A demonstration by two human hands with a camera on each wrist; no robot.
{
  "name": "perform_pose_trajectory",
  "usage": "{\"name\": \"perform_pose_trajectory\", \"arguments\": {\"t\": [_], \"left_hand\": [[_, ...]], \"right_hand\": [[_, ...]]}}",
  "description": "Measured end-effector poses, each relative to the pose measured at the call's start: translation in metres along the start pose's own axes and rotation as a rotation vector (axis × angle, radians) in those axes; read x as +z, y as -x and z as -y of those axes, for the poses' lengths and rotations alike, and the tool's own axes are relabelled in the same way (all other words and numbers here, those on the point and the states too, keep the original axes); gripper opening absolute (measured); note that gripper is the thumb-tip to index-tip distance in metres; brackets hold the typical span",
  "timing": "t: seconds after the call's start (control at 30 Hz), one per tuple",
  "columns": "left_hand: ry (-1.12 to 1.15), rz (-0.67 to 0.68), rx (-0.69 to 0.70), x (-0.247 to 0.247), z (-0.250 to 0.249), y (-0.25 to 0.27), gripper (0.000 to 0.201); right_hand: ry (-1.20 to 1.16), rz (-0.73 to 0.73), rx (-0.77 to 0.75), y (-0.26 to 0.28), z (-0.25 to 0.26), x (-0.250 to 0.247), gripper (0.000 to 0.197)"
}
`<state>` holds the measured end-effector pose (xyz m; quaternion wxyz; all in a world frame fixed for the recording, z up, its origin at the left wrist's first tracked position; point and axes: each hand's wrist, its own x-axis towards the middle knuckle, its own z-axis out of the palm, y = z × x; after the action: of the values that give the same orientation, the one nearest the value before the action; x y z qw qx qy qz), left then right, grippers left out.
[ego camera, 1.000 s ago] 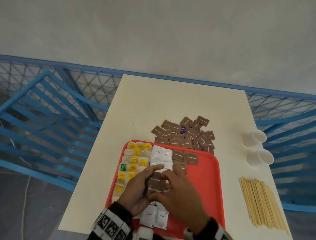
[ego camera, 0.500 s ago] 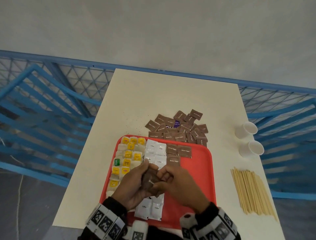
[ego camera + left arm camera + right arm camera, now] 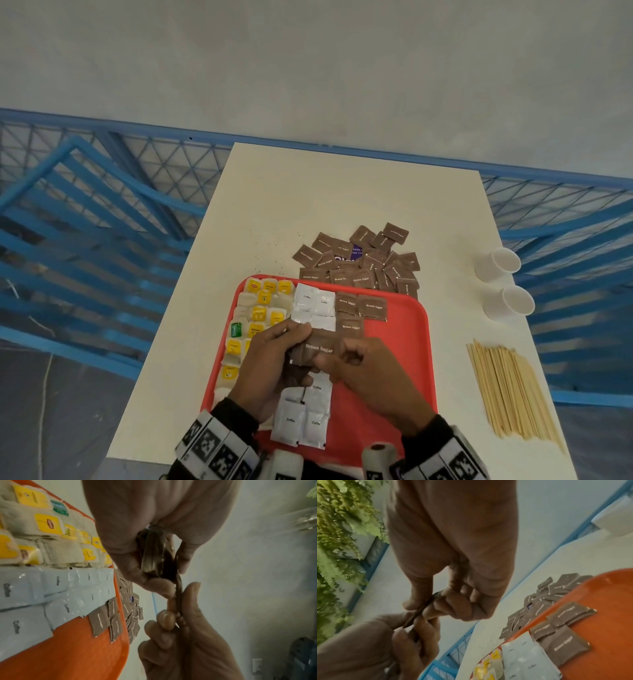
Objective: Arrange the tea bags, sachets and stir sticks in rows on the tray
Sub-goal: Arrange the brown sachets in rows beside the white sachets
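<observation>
Head view: you've got both hands up over the red tray [image 3: 411, 342], working a small stack of brown sugar sachets [image 3: 317, 347]. Your left hand [image 3: 270, 363] cups the stack, thumb across the top and fingers curled beneath. Your right hand [image 3: 370, 373] pinches the near edge of one sachet between thumb and curled fingers. The left wrist camera shows it edge-on: the stack [image 3: 154, 555] wedged in your left hand [image 3: 137, 520], your right hand [image 3: 181, 635] nipping the outermost sachet.

On the tray, the tea bags [image 3: 263, 308] with their yellow tags fill the left side in columns. The white coffee sachets [image 3: 315, 303] run beside them, more of them [image 3: 301, 416] near your wrists. Three brown sachets [image 3: 361, 308] lie flat just right of the white ones.

Beyond the tray's far edge, on the cream table [image 3: 342, 192], sits a loose pile of brown sachets [image 3: 363, 260]. The stir sticks [image 3: 510, 390] lie bundled on the table, right of the tray. Two white paper cups [image 3: 503, 284] lie tipped beyond them.
</observation>
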<state>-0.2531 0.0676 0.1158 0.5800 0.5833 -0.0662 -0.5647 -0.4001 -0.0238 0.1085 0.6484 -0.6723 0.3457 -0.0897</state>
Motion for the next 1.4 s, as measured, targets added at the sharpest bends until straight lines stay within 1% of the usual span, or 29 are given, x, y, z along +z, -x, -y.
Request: {"name": "perform_pose_trajectory", "arguments": {"t": [0.1, 0.17, 0.23, 0.33, 0.4, 0.43, 0.53, 0.6, 0.67, 0.73, 0.83, 0.9, 1.0, 1.07, 1.13, 1.2, 1.23, 1.3, 1.4], "left_hand": [[0.027, 0.005, -0.017, -0.002, 0.000, 0.000, 0.019], [-0.003, 0.015, -0.007, -0.003, 0.003, 0.001, 0.023], [-0.057, 0.017, 0.019, -0.004, 0.009, 0.000, 0.032], [-0.179, 0.027, 0.052, -0.004, 0.014, 0.000, 0.029], [-0.255, 0.061, 0.022, -0.005, 0.018, 0.000, 0.025], [-0.284, 0.069, -0.001, -0.007, 0.020, -0.001, 0.023], [-0.315, 0.049, -0.067, -0.012, 0.026, -0.004, 0.017], [-0.323, 0.043, -0.114, -0.018, 0.029, -0.006, 0.017], [-0.329, 0.036, -0.146, -0.025, 0.032, -0.007, 0.018], [-0.319, -0.003, -0.160, -0.032, 0.033, -0.007, 0.019], [-0.275, -0.049, -0.183, -0.041, 0.031, -0.008, 0.020], [-0.230, -0.049, -0.202, -0.044, 0.030, -0.008, 0.023], [-0.184, -0.041, -0.237, -0.048, 0.032, -0.007, 0.033], [-0.155, -0.049, -0.251, -0.049, 0.033, -0.007, 0.040], [-0.124, -0.055, -0.257, -0.050, 0.033, -0.007, 0.048], [-0.091, -0.054, -0.265, -0.050, 0.032, -0.008, 0.054], [-0.073, -0.050, -0.271, -0.051, 0.032, -0.009, 0.055], [-0.039, -0.036, -0.283, -0.051, 0.030, -0.010, 0.053], [0.060, -0.009, -0.306, -0.051, 0.027, -0.011, 0.050]], "right_hand": [[0.015, 0.044, -0.062, 0.004, 0.000, -0.004, 0.033], [0.005, 0.046, -0.060, 0.004, -0.003, -0.007, 0.025], [-0.083, -0.009, 0.000, 0.003, -0.005, -0.008, 0.011], [-0.116, -0.130, 0.019, 0.000, -0.011, -0.006, 0.013], [-0.131, -0.185, 0.046, -0.001, -0.016, -0.005, 0.011], [-0.145, -0.190, 0.069, -0.002, -0.018, -0.006, 0.011], [-0.179, -0.200, 0.156, -0.006, -0.029, -0.013, 0.015], [-0.179, -0.275, 0.229, -0.017, -0.041, -0.024, 0.021], [-0.132, -0.358, 0.273, -0.033, -0.056, -0.038, 0.019], [-0.090, -0.372, 0.298, -0.051, -0.072, -0.051, 0.013], [-0.025, -0.326, 0.317, -0.072, -0.089, -0.058, 0.010], [0.008, -0.315, 0.334, -0.083, -0.100, -0.061, 0.011], [0.049, -0.373, 0.406, -0.095, -0.116, -0.061, 0.017], [0.127, -0.400, 0.434, -0.099, -0.124, -0.058, 0.026], [0.220, -0.423, 0.446, -0.101, -0.126, -0.055, 0.040], [0.305, -0.430, 0.419, -0.102, -0.128, -0.054, 0.055], [0.340, -0.429, 0.410, -0.102, -0.127, -0.053, 0.059], [0.371, -0.433, 0.410, -0.101, -0.128, -0.051, 0.056], [0.343, -0.464, 0.422, -0.097, -0.123, -0.048, 0.037]]}}
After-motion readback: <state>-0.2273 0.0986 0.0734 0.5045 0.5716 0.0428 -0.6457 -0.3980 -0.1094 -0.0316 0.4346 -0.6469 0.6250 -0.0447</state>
